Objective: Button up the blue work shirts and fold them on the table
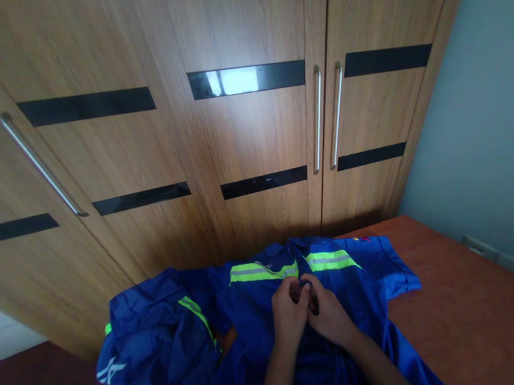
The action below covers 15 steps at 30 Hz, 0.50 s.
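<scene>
A blue work jacket (353,288) with yellow-green and silver reflective bands across the chest lies spread out, its collar at the far end. My left hand (288,306) and my right hand (327,313) meet over the middle of its front, just below the bands. Fingers of both hands are curled and pinched together on the jacket's front edge. What exactly lies between the fingertips is too small and shadowed to tell. To the left, a crumpled blue garment (160,349) with a yellow-green strip and a white mark lies beside the jacket.
Under the clothes is a reddish-brown tabletop (469,321). Right behind it stands a wooden wardrobe (250,127) with metal handles (319,122) and black inset strips. A pale wall (490,131) bounds the right side, with a socket strip (497,259) low on it.
</scene>
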Each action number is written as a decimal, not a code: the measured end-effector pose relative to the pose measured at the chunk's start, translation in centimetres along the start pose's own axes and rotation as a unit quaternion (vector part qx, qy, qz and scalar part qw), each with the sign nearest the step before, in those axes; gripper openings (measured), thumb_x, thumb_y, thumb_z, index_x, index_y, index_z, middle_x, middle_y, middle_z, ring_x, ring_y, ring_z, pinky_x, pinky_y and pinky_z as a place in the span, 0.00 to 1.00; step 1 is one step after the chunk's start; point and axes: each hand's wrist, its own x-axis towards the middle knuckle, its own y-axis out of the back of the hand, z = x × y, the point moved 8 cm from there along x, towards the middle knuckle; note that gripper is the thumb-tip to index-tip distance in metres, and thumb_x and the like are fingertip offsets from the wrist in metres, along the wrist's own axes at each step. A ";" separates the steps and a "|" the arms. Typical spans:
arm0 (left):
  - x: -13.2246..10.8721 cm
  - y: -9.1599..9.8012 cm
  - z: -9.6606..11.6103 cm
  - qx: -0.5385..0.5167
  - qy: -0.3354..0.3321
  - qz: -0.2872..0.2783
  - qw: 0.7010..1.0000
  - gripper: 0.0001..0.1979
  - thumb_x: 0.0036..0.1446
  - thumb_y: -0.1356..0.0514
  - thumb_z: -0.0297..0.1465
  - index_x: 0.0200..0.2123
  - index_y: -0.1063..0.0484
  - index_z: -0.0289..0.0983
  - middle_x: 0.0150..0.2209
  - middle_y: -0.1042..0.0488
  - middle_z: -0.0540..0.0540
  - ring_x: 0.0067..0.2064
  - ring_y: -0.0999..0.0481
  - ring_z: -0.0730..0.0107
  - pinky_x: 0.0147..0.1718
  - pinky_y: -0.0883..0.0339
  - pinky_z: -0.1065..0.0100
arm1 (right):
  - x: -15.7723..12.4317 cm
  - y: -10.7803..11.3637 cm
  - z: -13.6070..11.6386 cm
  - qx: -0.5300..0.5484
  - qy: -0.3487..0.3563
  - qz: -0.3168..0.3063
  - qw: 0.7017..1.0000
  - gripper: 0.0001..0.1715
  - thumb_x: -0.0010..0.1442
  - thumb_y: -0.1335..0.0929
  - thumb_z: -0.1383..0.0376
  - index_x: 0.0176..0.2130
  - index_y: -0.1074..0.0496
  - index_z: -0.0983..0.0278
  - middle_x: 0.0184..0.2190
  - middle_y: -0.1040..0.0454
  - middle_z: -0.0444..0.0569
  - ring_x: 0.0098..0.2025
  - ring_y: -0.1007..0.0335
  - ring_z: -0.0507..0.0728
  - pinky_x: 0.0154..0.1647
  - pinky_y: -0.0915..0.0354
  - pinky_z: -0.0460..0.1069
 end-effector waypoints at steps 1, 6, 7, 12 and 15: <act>0.0 0.0 -0.4 -0.014 0.010 0.006 1.000 0.06 0.54 0.40 0.34 0.31 0.29 0.38 0.26 0.25 0.51 0.30 0.25 0.68 0.31 0.34 0.70 | -0.1 -0.2 0.0 -0.006 0.005 -0.010 1.000 0.32 0.53 0.37 0.70 0.58 0.44 0.64 0.27 0.28 0.42 0.27 0.30 0.53 0.27 0.39 0.45; 0.4 0.2 -1.8 -0.061 0.037 0.024 0.997 0.08 0.55 0.42 0.35 0.31 0.29 0.37 0.27 0.24 0.50 0.31 0.24 0.67 0.32 0.32 0.70 | -0.2 0.2 -0.9 -0.004 0.038 -0.029 0.999 0.30 0.54 0.37 0.70 0.57 0.42 0.64 0.24 0.33 0.39 0.26 0.33 0.52 0.29 0.39 0.45; 0.4 0.2 -2.0 -0.070 0.041 0.026 0.996 0.08 0.55 0.42 0.35 0.31 0.28 0.37 0.28 0.24 0.49 0.32 0.23 0.66 0.33 0.32 0.69 | -0.1 0.4 -1.1 0.000 0.040 -0.025 0.999 0.28 0.55 0.37 0.69 0.56 0.41 0.64 0.25 0.32 0.39 0.27 0.33 0.52 0.29 0.39 0.45; 0.5 0.3 -2.6 -0.090 0.057 0.036 0.994 0.07 0.51 0.42 0.34 0.31 0.27 0.36 0.29 0.22 0.47 0.33 0.22 0.65 0.33 0.30 0.68 | 0.4 1.2 -0.7 -0.047 0.025 0.012 0.999 0.19 0.60 0.39 0.65 0.51 0.35 0.62 0.25 0.31 0.41 0.26 0.32 0.53 0.30 0.39 0.46; 0.5 0.2 -2.8 -0.086 0.059 0.043 0.994 0.07 0.50 0.42 0.32 0.30 0.27 0.36 0.28 0.22 0.47 0.32 0.22 0.65 0.33 0.30 0.68 | 0.4 1.3 -0.3 -0.111 0.034 0.034 0.993 0.17 0.61 0.39 0.64 0.49 0.32 0.61 0.26 0.28 0.43 0.28 0.30 0.54 0.31 0.38 0.47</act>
